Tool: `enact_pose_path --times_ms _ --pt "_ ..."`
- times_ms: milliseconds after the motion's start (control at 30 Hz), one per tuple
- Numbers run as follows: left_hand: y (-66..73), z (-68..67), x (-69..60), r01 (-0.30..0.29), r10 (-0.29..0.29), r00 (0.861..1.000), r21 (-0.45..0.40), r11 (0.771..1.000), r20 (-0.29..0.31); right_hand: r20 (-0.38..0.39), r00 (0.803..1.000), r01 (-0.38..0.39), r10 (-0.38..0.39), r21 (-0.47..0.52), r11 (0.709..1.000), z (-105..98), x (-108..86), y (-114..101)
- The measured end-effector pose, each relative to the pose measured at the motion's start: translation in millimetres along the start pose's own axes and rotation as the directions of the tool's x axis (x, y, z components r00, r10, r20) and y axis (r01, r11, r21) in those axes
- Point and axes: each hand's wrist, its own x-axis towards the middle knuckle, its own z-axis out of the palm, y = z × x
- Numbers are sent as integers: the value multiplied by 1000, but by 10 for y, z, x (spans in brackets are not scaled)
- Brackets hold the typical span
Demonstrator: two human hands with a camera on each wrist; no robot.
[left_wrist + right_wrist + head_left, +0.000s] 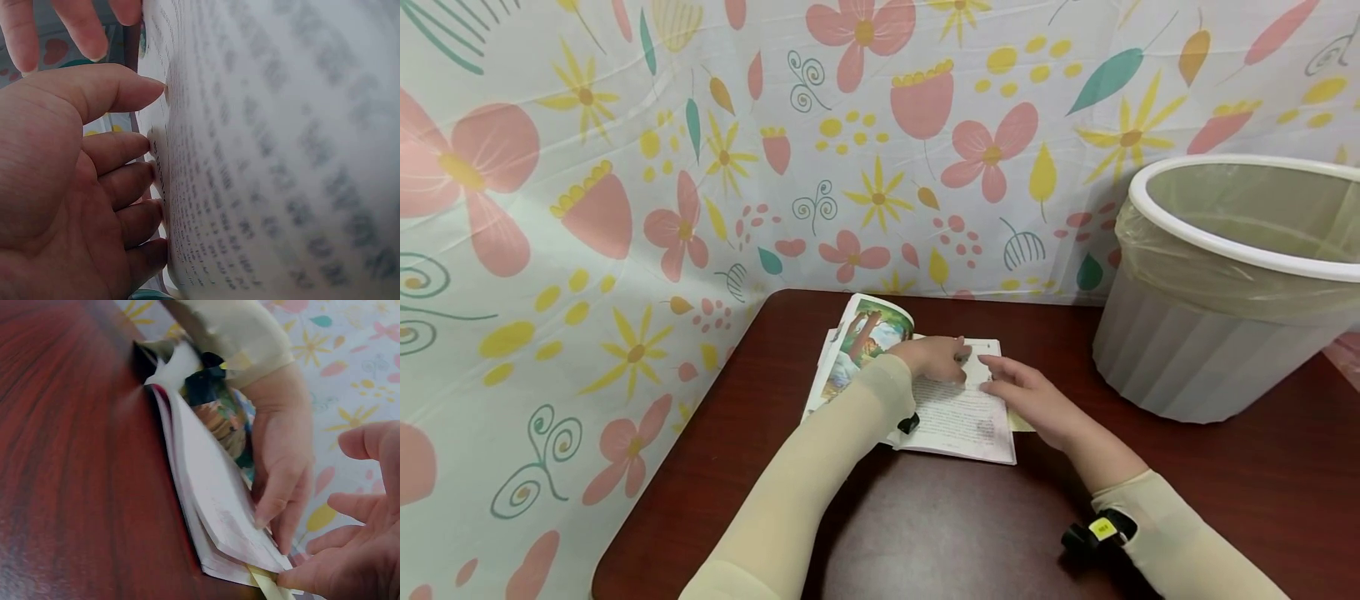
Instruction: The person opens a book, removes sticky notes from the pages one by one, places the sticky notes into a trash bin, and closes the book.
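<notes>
An open book (pixel 951 417) lies on the table, with a colour picture page (pixel 868 333) curving up on its left and a printed text page on its right. My left hand (pixel 936 358) reaches across the book, its thumb and fingertips touching the text page (pixel 250 156) in the left wrist view. By the book's right edge is my right hand (pixel 1037 400), fingers loosely bent and apart, one fingertip at the page corner in the right wrist view. A pale yellow strip (pixel 265 584) sticks out from between the pages beside that fingertip.
A grey ribbed bin (pixel 1195 350) with a white rim and a clear liner stands on the table's right side. The dark red-brown table (pixel 730 467) meets a flower-patterned cloth (pixel 880 233) behind and at the left.
</notes>
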Motion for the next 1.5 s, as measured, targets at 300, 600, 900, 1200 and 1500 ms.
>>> enact_pose_path --times_ms 300,600,900,1200,1500 --pt "-5 7 -9 -18 18 1000 -14 1000 3 -43 994 -84 102 300 950 -134 -11 -24" --pt "9 -3 -55 -28 29 999 -34 999 22 -107 976 -108 189 512 852 -167 3 11" --pt "32 -11 -87 -31 31 1000 -16 999 2 -19 987 -128 159 505 853 -102 45 150" --pt "4 15 -58 -26 26 999 -10 1000 -22 8 990 -132 142 411 902 16 74 205" --pt "44 45 -47 -52 60 992 67 996 -114 26 989 -143 145 402 904 -10 60 200"
